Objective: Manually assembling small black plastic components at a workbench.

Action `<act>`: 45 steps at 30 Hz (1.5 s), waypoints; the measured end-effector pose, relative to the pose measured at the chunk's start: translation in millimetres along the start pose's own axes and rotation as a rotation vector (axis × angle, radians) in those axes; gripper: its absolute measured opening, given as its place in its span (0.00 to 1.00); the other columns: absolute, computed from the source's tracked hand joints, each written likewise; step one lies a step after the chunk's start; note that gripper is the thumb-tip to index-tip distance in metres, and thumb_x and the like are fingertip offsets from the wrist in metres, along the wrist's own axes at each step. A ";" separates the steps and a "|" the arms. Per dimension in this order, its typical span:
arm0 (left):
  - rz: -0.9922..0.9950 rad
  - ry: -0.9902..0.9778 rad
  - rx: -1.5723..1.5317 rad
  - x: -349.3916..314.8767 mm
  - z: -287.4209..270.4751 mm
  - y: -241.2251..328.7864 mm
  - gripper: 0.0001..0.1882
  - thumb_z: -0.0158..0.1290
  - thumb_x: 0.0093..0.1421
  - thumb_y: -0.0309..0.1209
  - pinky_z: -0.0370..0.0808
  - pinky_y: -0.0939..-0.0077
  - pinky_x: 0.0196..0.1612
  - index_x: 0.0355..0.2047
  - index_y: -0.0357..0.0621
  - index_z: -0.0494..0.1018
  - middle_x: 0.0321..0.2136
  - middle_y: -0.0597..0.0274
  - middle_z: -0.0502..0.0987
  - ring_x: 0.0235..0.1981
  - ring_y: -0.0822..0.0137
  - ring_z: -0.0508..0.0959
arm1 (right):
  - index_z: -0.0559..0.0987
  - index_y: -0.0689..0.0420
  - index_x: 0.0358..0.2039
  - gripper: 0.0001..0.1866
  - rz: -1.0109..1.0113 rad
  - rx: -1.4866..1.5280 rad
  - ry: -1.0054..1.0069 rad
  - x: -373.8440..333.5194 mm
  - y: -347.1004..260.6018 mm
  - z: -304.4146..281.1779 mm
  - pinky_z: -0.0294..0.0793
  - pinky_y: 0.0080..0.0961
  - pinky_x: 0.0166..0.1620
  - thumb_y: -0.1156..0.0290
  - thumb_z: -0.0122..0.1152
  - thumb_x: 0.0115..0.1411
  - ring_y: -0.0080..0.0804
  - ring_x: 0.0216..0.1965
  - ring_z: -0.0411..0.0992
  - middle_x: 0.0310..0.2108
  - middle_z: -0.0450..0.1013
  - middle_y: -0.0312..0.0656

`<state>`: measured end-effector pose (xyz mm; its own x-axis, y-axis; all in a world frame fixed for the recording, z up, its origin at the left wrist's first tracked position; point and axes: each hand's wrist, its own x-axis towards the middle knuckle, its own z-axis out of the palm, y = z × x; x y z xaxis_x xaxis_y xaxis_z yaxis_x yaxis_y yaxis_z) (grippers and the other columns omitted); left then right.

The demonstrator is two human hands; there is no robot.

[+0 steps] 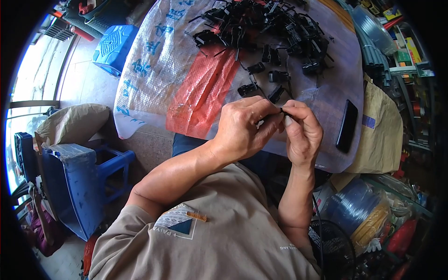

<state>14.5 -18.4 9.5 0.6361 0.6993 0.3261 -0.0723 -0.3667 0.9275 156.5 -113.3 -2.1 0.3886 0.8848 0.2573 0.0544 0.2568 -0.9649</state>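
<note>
My left hand [242, 127] and my right hand [303, 133] meet over the near edge of the table, fingers pinched together. Between their fingertips is a small black piece [282, 111], mostly hidden, so its exact kind does not show. Just beyond the fingers lie several small black plastic parts [278, 76] with thin strips or wires sticking out. Farther back, a large heap of similar black parts [261, 23] spreads over the woven plastic sheet [149, 79] that covers the table.
A dark phone [347, 126] lies at the table's right edge, near a brown paper sack [380, 126]. Blue plastic stools [114, 49] and a blue bin [77, 182] stand left. Packed shelves [410, 70] and coiled clear tubing [352, 200] line the right. Another person [46, 228] appears lower left.
</note>
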 end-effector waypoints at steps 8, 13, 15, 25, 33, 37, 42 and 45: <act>-0.184 0.051 -0.166 -5.6 7.6 -4.2 0.05 0.58 0.56 0.27 0.73 0.74 0.28 0.30 0.39 0.76 0.22 0.58 0.77 0.23 0.68 0.77 | 0.76 0.64 0.42 0.11 0.093 0.047 0.005 -0.5 -7.6 -0.7 0.68 0.15 0.41 0.80 0.53 0.58 0.19 0.36 0.68 0.39 0.71 0.36; -0.658 -0.257 -0.665 0.2 -13.6 -0.5 0.11 0.52 0.64 0.35 0.69 0.82 0.30 0.37 0.37 0.74 0.25 0.70 0.74 0.27 0.78 0.71 | 0.76 0.63 0.40 0.07 0.223 0.066 -0.081 -6.0 -20.0 -8.3 0.68 0.12 0.35 0.77 0.59 0.60 0.18 0.31 0.68 0.34 0.71 0.36; -0.682 -0.327 -0.583 1.0 -14.9 2.3 0.13 0.53 0.64 0.36 0.71 0.80 0.32 0.39 0.36 0.73 0.26 0.69 0.75 0.28 0.77 0.72 | 0.77 0.62 0.38 0.06 0.225 0.011 -0.116 -9.1 -16.0 -17.3 0.68 0.12 0.33 0.75 0.60 0.60 0.17 0.29 0.69 0.31 0.72 0.35; -0.050 -0.360 -0.025 -1.3 -21.7 -5.0 0.14 0.55 0.55 0.30 0.75 0.62 0.35 0.40 0.35 0.73 0.28 0.47 0.79 0.32 0.50 0.80 | 0.77 0.63 0.33 0.04 0.376 -0.135 -0.174 -11.1 -17.7 -12.9 0.69 0.13 0.26 0.75 0.58 0.61 0.18 0.20 0.71 0.20 0.74 0.35; -0.010 -0.364 0.113 1.5 -26.8 -6.9 0.14 0.55 0.53 0.32 0.75 0.60 0.33 0.37 0.35 0.73 0.27 0.46 0.78 0.30 0.46 0.79 | 0.76 0.63 0.35 0.04 0.355 -0.309 -0.260 1.6 -29.5 1.4 0.71 0.16 0.28 0.77 0.55 0.61 0.19 0.22 0.72 0.21 0.74 0.35; -0.311 -0.263 -0.334 0.8 -25.4 -9.7 0.15 0.53 0.58 0.33 0.75 0.73 0.38 0.42 0.34 0.73 0.28 0.55 0.79 0.30 0.67 0.79 | 0.76 0.62 0.37 0.06 0.315 -0.296 -0.226 8.0 -25.6 1.5 0.70 0.16 0.29 0.75 0.57 0.60 0.16 0.26 0.71 0.24 0.74 0.35; -0.755 -0.179 -1.198 16.4 -37.3 -23.9 0.18 0.43 0.61 0.33 0.74 0.72 0.25 0.50 0.41 0.68 0.36 0.53 0.79 0.27 0.66 0.78 | 0.76 0.58 0.46 0.14 0.057 -0.904 -0.068 37.3 -11.6 5.1 0.75 0.33 0.35 0.72 0.61 0.58 0.46 0.32 0.75 0.33 0.73 0.50; -0.765 -0.128 -1.284 19.3 -40.7 -21.0 0.16 0.46 0.62 0.37 0.76 0.68 0.27 0.47 0.42 0.69 0.36 0.54 0.78 0.28 0.63 0.78 | 0.75 0.58 0.44 0.14 0.021 -1.029 -0.080 33.5 0.9 9.6 0.73 0.37 0.38 0.74 0.61 0.57 0.51 0.38 0.73 0.37 0.71 0.52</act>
<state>-2.9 27.7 3.7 0.8869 0.3860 -0.2539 -0.2636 0.8740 0.4082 160.7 -79.6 6.2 0.3386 0.9181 0.2061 0.8237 -0.1833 -0.5366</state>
